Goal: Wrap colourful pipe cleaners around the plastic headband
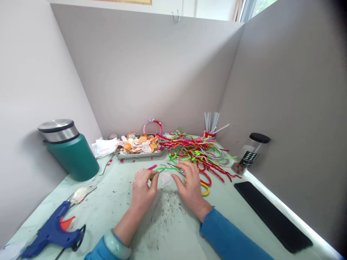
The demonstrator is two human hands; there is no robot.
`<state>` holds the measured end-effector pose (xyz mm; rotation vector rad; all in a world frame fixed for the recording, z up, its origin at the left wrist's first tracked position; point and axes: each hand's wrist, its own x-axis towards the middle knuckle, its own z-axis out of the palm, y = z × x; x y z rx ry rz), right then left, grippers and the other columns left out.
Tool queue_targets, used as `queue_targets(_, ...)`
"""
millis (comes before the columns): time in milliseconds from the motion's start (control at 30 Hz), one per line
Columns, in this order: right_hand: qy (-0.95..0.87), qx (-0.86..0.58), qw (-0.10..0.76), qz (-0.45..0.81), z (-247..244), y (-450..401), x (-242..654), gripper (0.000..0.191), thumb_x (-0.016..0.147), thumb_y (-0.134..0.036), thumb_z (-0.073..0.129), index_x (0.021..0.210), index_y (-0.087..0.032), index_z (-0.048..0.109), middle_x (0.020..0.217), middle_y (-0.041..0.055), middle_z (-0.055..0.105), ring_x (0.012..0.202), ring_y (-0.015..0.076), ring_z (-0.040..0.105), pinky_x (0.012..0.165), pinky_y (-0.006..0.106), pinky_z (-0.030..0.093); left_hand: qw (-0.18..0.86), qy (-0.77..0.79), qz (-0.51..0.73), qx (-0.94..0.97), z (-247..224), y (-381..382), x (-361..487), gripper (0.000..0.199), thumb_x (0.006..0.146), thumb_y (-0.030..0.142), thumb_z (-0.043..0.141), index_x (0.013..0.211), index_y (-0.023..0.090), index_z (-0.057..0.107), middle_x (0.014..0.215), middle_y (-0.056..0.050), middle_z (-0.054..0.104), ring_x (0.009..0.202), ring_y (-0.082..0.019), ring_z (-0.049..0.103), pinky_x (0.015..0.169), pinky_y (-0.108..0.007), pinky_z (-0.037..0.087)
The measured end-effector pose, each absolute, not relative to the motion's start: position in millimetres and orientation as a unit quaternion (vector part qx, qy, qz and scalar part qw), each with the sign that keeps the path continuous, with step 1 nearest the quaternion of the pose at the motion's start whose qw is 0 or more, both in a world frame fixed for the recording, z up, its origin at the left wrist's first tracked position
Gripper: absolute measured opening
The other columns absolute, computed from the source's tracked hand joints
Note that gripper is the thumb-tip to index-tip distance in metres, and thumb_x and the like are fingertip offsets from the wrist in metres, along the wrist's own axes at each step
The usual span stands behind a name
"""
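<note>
My left hand [145,187] is closed in a pinch on a green pipe cleaner [166,168]. From there the pipe cleaner runs right to the fingertips of my right hand [189,186], whose thumb stands apart from its fingers. Whether those fingers touch the stem I cannot tell. Below it, between the hands, lies a small clear disc [166,178]. Scissors with red and yellow handles [205,189] lie partly hidden under my right hand. A short pink piece [152,167] is just beyond my left hand.
Behind are a metal tray [141,156] of buttons and shell-like pieces, a wrapped ring [152,122], and piled pipe cleaners [189,144]. A green flask [73,155] and blue glue gun [51,231] stand left; a jar [249,153] and black strip [271,216] are right. Grey panels [146,72] enclose the table.
</note>
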<state>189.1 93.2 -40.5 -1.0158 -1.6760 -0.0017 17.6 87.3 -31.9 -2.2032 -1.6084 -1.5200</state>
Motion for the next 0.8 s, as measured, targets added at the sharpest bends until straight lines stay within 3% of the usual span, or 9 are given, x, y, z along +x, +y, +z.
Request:
queue_targets(100,-0.706,-0.429,0.563,-0.008,-41,90,189,0.011,0.083,-0.023,0.055,0.093,-0.018,0.057,0.098,0.0086,0.056,0.095,0.0225,0.050,0.086,0.041,0.038,-0.042,-0.547,-0.514,-0.660,-33,88,16,0.016,0.082,0.029,0.052,0.074,0.017,0.059,0.067,-0.001,0.058,0.062,-0.014,0.052,0.060,-0.025,0.039)
queue_targets(200,-0.764,-0.391,0.510,0.050,-44,89,186,0.009,0.087,-0.021,0.049,0.083,-0.019,0.058,0.082,0.0054,0.059,0.081,0.0194,0.052,0.078,0.035,0.040,-0.071,-0.534,-0.531,-0.654,-31,85,17,0.017,0.081,0.029,0.053,0.073,0.016,0.059,0.066,0.000,0.056,0.061,-0.013,0.051,0.059,-0.023,0.039)
queue_targets(400,-0.767,-0.383,0.485,0.171,-49,93,181,0.014,0.090,-0.022,0.043,0.092,-0.018,0.057,0.086,0.0060,0.059,0.081,0.0175,0.053,0.073,0.030,0.042,-0.173,-0.464,-0.537,-0.683,-24,77,25,0.016,0.080,0.027,0.054,0.070,0.016,0.058,0.065,0.001,0.052,0.063,-0.012,0.048,0.061,-0.023,0.038)
queue_targets(500,-0.751,-0.374,0.491,0.235,-45,91,181,0.013,0.089,-0.022,0.045,0.086,-0.018,0.056,0.081,0.0039,0.057,0.075,0.0156,0.052,0.069,0.027,0.041,-0.288,-0.460,-0.538,-0.645,-26,78,26,0.019,0.079,0.031,0.056,0.067,0.016,0.057,0.063,0.002,0.050,0.060,-0.011,0.045,0.058,-0.022,0.036)
queue_targets(633,-0.698,-0.336,0.518,0.363,-43,92,180,0.017,0.088,-0.024,0.047,0.098,-0.019,0.060,0.088,0.0038,0.058,0.076,0.0141,0.053,0.065,0.025,0.042,-0.443,-0.431,-0.525,-0.585,-30,82,24,0.023,0.076,0.034,0.060,0.064,0.015,0.055,0.057,0.003,0.048,0.057,-0.009,0.042,0.055,-0.021,0.033)
queue_targets(800,-0.588,-0.304,0.527,0.534,-49,97,177,0.028,0.087,-0.032,0.050,0.108,-0.018,0.060,0.063,-0.0017,0.052,0.052,0.0100,0.045,0.047,0.022,0.037,-0.496,-0.383,-0.543,-0.559,-26,81,23,0.022,0.075,0.031,0.063,0.062,0.015,0.055,0.056,0.003,0.049,0.058,-0.009,0.042,0.057,-0.022,0.032)
